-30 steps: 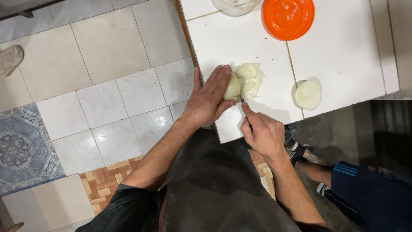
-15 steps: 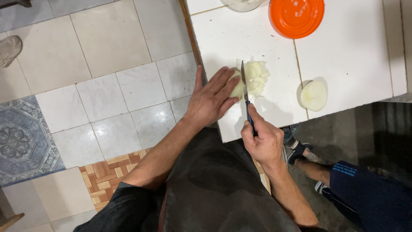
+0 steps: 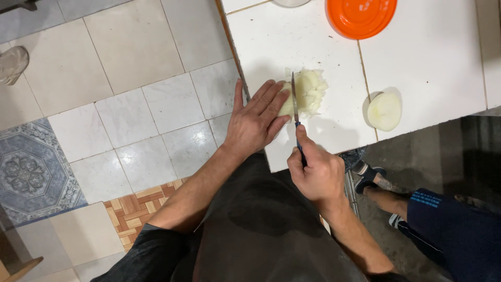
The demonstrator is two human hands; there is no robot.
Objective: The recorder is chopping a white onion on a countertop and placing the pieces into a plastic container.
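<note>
Seen from the head camera, looking straight down, both forearms reach forward from a dark apron to the near edge of a white tiled counter [image 3: 433,62].

The left hand [image 3: 255,122] lies flat and palm down, fingers stretched out and close together, thumb pointing off toward the counter's left edge. Its fingertips press on the left side of an onion half [image 3: 305,94]; the hand is open and holds the onion down rather than closing around it.

The right hand [image 3: 313,175] is curled into a fist around the dark handle of a knife [image 3: 295,102], knuckles up, thumb along the handle's left side. The thin blade points away from the body and stands on edge in the onion, just beside the left fingertips.

The onion half is pale yellowish white and sits on the counter near its front left corner. The part to the right of the blade is already cut into small squarish pieces that hang loosely together, with a few bits fallen just beside it; the part under the fingers looks whole.

A second onion half [image 3: 384,110] lies cut side down to the right, well apart from the knife. An orange lid [image 3: 360,15] sits at the far edge of the counter. Below the counter's right side, another person's foot in a sandal [image 3: 368,175] rests on the grey floor.
</note>
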